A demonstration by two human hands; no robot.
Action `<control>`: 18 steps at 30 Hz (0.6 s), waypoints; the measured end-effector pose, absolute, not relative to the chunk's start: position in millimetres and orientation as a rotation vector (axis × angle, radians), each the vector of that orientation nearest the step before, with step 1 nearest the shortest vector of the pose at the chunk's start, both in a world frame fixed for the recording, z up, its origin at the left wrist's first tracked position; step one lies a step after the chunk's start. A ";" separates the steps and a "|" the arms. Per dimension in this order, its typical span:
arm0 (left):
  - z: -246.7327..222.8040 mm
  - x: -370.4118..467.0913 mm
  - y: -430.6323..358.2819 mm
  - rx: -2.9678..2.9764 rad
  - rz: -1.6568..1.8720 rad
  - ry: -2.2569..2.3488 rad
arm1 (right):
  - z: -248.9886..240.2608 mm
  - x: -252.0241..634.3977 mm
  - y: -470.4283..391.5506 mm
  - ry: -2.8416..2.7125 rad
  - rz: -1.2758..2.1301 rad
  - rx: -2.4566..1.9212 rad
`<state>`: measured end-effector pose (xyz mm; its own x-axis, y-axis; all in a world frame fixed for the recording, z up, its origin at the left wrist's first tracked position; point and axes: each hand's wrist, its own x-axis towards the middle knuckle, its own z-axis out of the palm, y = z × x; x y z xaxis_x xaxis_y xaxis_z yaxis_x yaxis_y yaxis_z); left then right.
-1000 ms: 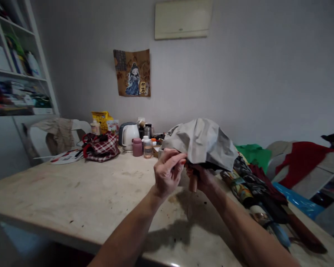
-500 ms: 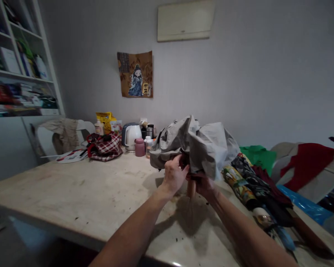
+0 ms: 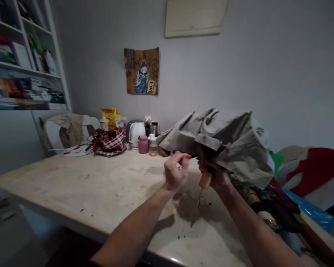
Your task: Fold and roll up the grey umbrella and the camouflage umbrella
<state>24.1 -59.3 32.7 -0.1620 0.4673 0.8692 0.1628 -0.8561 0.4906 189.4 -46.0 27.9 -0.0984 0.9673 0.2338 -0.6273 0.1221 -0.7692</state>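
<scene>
A grey folding umbrella (image 3: 233, 137) is raised over the table, its loose, creased canopy partly spread and tilted to the right. Beneath the canopy, my right hand (image 3: 218, 176) wraps around the shaft just above the orange-brown handle (image 3: 205, 180). A thin wrist cord (image 3: 199, 200) dangles from the handle. My left hand (image 3: 177, 171) is closed in a pinch at the canopy's lower left edge; the bit of fabric between its fingers is mostly hidden.
Several folded umbrellas (image 3: 267, 207) lie along the table's right side. At the back left stand a checked bag (image 3: 111, 142), a white kettle (image 3: 137, 133), a pink jar (image 3: 143, 144) and a small bottle (image 3: 153, 147). Dark crumbs dot the table (image 3: 100, 185).
The canopy has spread wider and swung to the right. My right hand has moved right and up with the handle. My left hand has shifted from the umbrella's middle to its left edge.
</scene>
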 end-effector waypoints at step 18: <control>21.9 15.8 -11.7 1.306 1.761 0.804 | 32.4 182.1 -60.8 -0.644 1.652 -0.350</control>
